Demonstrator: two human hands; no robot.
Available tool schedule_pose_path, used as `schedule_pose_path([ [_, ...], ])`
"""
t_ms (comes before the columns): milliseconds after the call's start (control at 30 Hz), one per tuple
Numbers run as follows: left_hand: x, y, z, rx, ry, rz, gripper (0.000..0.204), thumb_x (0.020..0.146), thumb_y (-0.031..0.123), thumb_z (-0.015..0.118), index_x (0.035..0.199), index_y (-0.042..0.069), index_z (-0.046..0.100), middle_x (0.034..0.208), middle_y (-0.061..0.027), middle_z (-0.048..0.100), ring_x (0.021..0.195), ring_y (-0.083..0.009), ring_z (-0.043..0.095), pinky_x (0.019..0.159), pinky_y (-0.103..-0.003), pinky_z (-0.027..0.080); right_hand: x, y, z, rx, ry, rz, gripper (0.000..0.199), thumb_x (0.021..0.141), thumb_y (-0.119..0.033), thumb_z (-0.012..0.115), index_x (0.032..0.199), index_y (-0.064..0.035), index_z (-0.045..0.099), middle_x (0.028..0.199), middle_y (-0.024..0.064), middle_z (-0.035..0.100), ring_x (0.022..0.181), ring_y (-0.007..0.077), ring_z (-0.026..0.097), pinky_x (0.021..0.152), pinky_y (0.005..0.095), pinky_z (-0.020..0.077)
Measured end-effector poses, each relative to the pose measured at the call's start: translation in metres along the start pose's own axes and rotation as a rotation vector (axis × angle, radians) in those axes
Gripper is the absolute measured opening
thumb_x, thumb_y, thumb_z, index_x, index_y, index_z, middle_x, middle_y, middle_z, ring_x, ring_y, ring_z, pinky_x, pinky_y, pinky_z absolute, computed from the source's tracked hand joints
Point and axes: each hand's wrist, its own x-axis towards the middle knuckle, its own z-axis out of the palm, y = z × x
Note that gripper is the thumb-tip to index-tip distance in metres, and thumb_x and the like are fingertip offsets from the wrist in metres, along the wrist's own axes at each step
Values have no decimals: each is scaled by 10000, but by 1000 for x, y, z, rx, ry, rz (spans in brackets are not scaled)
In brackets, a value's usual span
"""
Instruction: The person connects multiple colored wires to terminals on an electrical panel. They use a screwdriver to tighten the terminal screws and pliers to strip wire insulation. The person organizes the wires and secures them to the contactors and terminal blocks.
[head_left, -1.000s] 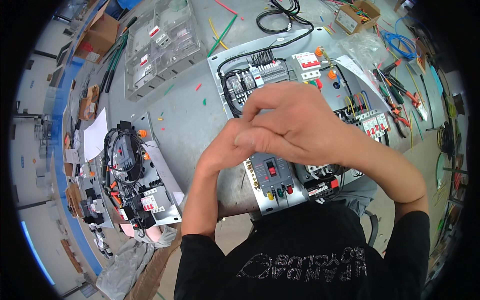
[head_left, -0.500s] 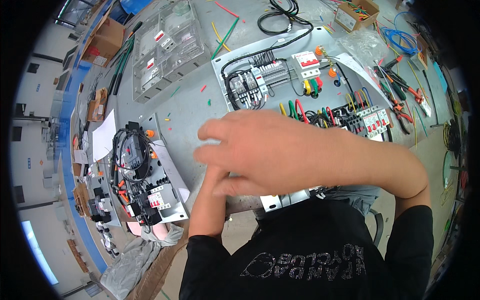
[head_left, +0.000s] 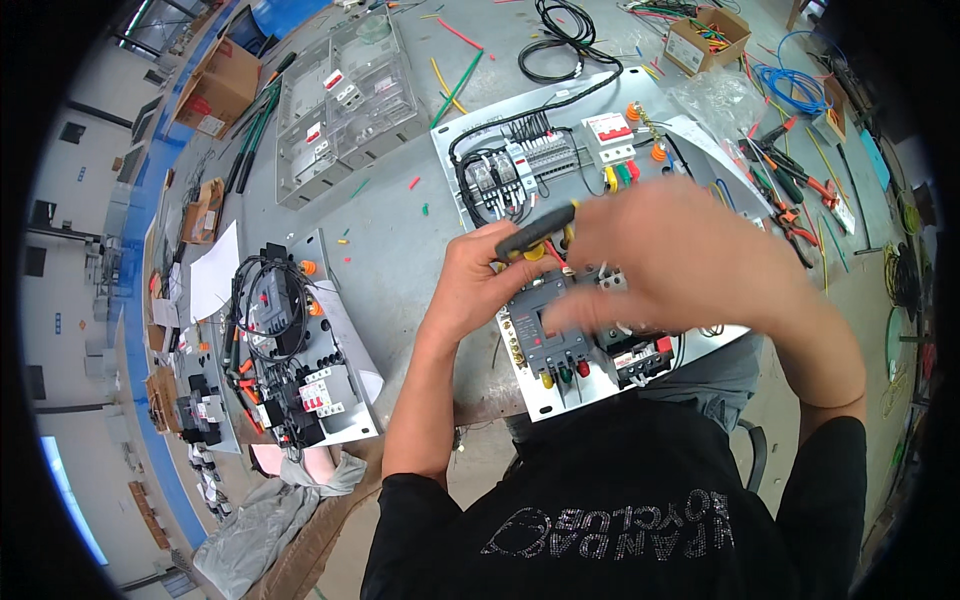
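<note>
My left hand [head_left: 476, 284] is closed around a tool with a black and yellow handle [head_left: 536, 232]; its exact kind cannot be made out. It is above the grey moulded-case circuit breaker [head_left: 548, 332], which has yellow, green and red tips along its near edge. My right hand [head_left: 665, 255] is blurred, over the middle of the metal mounting plate [head_left: 462, 135]. Its thumb stands apart from the fingers, which come close to the handle's end, with nothing visible between them. Farther back on the plate sit a white breaker with red levers [head_left: 610, 132] and relays with black wiring [head_left: 492, 180].
To the left stands a second wired plate [head_left: 350, 425]. Clear meter boxes [head_left: 350, 110] lie at the back left. Pliers [head_left: 795, 225], a blue wire coil [head_left: 797, 82] and a carton of wire pieces [head_left: 705, 42] lie at the right. Wire scraps dot the table.
My right hand has moved right, off my left hand, which it mostly covered. The left hand, the black and yellow handle and the grey breaker have come into sight.
</note>
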Motion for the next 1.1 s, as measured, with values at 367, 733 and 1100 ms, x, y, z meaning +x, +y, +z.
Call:
schedule_pose_path([
  [367, -5, 23, 0, -217, 2, -285, 203, 892, 64, 797, 1078, -15, 788, 1088, -132, 777, 994, -165, 732, 808, -344, 596, 39, -5, 31, 100, 71, -237, 513, 943, -502, 777, 968, 10, 813, 1260, 201, 716, 1347, 411, 590, 1098, 518, 495],
  [733, 5, 22, 8, 32, 33, 28, 344, 860, 23, 807, 1202, 26, 774, 1134, -95, 793, 940, -208, 734, 868, -356, 603, 41, 35, 29, -190, 380, -165, 659, 956, -596, 714, 843, 43, 833, 1302, 285, 715, 1392, 452, 571, 1156, 511, 456],
  [1100, 6, 17, 1, 146, -159, -63, 208, 960, 97, 781, 1159, 38, 792, 1082, -120, 777, 1024, -234, 726, 851, -336, 566, 7, 29, 17, -197, 321, -227, 548, 921, -546, 774, 899, -3, 853, 1307, 214, 712, 1447, 407, 522, 1157, 526, 455],
])
